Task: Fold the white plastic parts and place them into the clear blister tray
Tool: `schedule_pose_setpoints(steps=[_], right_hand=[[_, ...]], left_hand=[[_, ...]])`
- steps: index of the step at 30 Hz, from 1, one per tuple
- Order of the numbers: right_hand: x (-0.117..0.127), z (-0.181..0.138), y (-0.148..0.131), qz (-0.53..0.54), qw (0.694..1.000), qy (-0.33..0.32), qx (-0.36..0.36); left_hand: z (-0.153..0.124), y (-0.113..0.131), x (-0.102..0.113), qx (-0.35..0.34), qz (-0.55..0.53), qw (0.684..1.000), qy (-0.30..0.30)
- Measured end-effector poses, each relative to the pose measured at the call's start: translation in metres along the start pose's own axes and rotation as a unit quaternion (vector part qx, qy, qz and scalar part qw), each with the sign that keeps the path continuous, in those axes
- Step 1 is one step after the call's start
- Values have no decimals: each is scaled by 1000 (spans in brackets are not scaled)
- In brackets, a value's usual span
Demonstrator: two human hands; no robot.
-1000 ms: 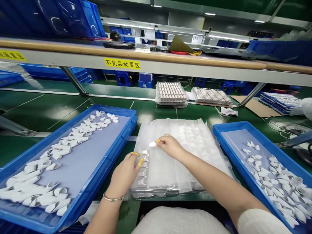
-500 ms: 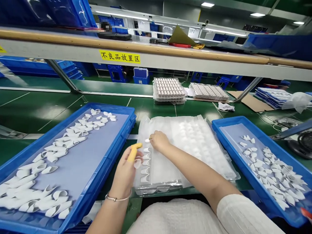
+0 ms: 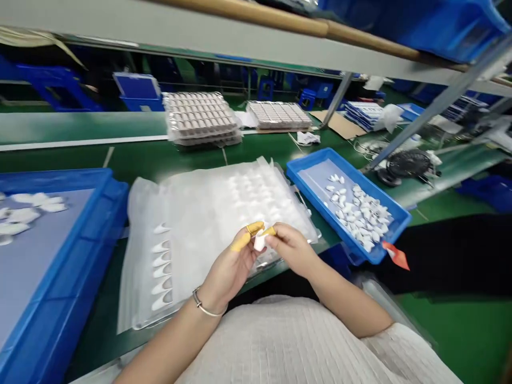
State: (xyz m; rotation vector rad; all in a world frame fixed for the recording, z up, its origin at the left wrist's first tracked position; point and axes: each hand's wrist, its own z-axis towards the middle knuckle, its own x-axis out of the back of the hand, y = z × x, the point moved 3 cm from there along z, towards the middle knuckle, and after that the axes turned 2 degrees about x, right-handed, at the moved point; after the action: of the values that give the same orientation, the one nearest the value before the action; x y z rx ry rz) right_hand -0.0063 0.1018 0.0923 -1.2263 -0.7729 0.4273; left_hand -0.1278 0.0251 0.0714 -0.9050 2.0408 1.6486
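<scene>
My left hand (image 3: 230, 266) and my right hand (image 3: 291, 248) meet above the front edge of a clear plastic blister tray (image 3: 208, 208). Both pinch one small white curved part (image 3: 260, 242) between fingertips that wear yellow finger cots. Several white parts (image 3: 161, 264) lie in a column of pockets at the tray's left side. A blue bin (image 3: 394, 224) holding many white parts stands to the right of the hands. Another blue bin (image 3: 108, 213) with white parts is at the left edge.
Two stacks of filled blister trays (image 3: 200, 117) (image 3: 279, 114) stand on the green belt behind. A shelf beam (image 3: 280, 37) runs overhead, with a slanted metal support (image 3: 424, 120) at right. A black fan (image 3: 406, 165) and cardboard (image 3: 340, 124) lie at far right.
The view has swung to the right. My right hand left the tray's pockets and came toward me, and both hands now meet on one white part in front of the tray.
</scene>
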Motion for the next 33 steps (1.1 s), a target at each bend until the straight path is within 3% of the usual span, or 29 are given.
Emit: schedule_pose_setpoints(steps=[3, 5, 8, 11, 15, 18, 23, 26, 30, 33], right_hand=[[31, -14, 16, 147, 984, 36, -94], [40, -21, 21, 190, 974, 43, -114], [40, -26, 23, 205, 971, 47, -114], [33, -26, 21, 136, 981, 52, -128], [30, -25, 19, 18, 992, 53, -115], [34, -20, 22, 13, 994, 75, -82], [52, -18, 37, 46, 980, 159, -110], [55, -21, 35, 106, 979, 129, -116], [46, -24, 23, 106, 988, 35, -109], [41, -24, 19, 122, 988, 6, -90]], left_hand=[[7, -9, -14, -3, 161, 987, -30], [10, -12, -18, -17, 256, 966, -44], [13, -16, -19, -52, 389, 919, -40], [14, -19, -16, -88, 462, 882, -33], [12, -20, -16, -108, 460, 881, -40], [11, -20, -19, -77, 407, 909, -39], [11, -20, -23, -31, 345, 937, -37], [11, -20, -22, -33, 355, 934, -33], [10, -18, -20, -59, 411, 909, -17], [11, -15, -21, -48, 376, 925, -21]])
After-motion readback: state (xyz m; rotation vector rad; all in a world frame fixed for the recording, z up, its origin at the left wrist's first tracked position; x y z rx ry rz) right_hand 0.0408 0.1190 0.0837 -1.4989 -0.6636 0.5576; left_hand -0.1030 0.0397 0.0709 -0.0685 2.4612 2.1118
